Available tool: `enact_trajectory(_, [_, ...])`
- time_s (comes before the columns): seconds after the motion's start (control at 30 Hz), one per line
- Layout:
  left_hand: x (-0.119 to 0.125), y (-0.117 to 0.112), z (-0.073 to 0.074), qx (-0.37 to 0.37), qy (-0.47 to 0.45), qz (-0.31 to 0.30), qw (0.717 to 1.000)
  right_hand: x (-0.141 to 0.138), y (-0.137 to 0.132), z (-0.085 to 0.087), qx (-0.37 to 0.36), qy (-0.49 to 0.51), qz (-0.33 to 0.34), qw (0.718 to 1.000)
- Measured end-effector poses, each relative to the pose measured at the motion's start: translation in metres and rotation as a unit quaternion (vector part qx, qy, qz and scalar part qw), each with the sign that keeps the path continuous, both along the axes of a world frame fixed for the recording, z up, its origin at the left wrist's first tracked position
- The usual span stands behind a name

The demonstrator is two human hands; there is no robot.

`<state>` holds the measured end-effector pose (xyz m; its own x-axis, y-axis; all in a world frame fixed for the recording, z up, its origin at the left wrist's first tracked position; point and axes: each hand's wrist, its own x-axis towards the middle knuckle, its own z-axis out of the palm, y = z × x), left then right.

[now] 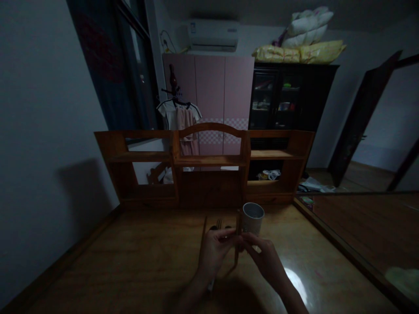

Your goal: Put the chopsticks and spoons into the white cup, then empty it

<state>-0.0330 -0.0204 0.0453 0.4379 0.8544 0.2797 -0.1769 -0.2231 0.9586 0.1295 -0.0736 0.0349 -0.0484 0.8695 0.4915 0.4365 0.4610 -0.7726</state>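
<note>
Both hands meet above the desk around a slim brown wooden utensil (237, 257), held roughly upright; its exact kind is too dim to tell. My left hand (216, 250) pinches it from the left, and my right hand (262, 253) closes its fingertips on it from the right. Just behind my right hand stands a grey metal cup (253, 220), its mouth facing up. Beyond my left hand lie a fork (219, 224), a dark spoon (213, 227) and a thin wooden stick (204, 226), partly covered by the hand. A pale handle end (211, 285) shows below my left wrist.
A wooden shelf unit (209, 162) rises along the back of the wooden desk (147, 253). White wall (49, 152) borders the left side. A raised wooden edge (340, 250) runs down the right. A bright light reflection lies near my right forearm.
</note>
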Motion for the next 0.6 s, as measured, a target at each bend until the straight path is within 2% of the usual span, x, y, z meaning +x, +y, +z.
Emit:
enact_trajectory(0.23, [0.002, -0.015, 0.007, 0.003, 0.004, -0.01, 1.0, 0.001, -0.002, -0.008, 0.018, -0.024, -0.03, 0.999])
enact_trajectory(0.33, [0.001, -0.016, 0.008, 0.035, 0.011, 0.005, 0.999, 0.0, -0.005, -0.009, 0.029, -0.03, -0.027, 0.999])
enact_trajectory(0.4, [-0.006, -0.003, 0.003, 0.052, 0.039, 0.025, 0.998, 0.001, -0.005, -0.008, 0.028, -0.038, -0.034, 0.998])
enact_trajectory(0.47, [-0.019, 0.02, -0.008, 0.058, 0.105, 0.063, 0.991, 0.005, -0.006, -0.007, 0.021, -0.044, -0.046, 0.998])
enact_trajectory(0.53, [-0.038, 0.047, -0.022, 0.065, 0.195, 0.154, 0.966, 0.011, -0.006, -0.007, 0.019, -0.045, -0.057, 0.997])
enact_trajectory(0.57, [-0.048, 0.059, -0.03, 0.07, 0.264, 0.177, 0.945, 0.014, -0.007, -0.008, 0.021, -0.044, -0.063, 0.997])
enact_trajectory(0.6, [-0.057, 0.069, -0.037, 0.065, 0.294, 0.184, 0.935, 0.016, -0.007, -0.008, 0.023, -0.043, -0.07, 0.996])
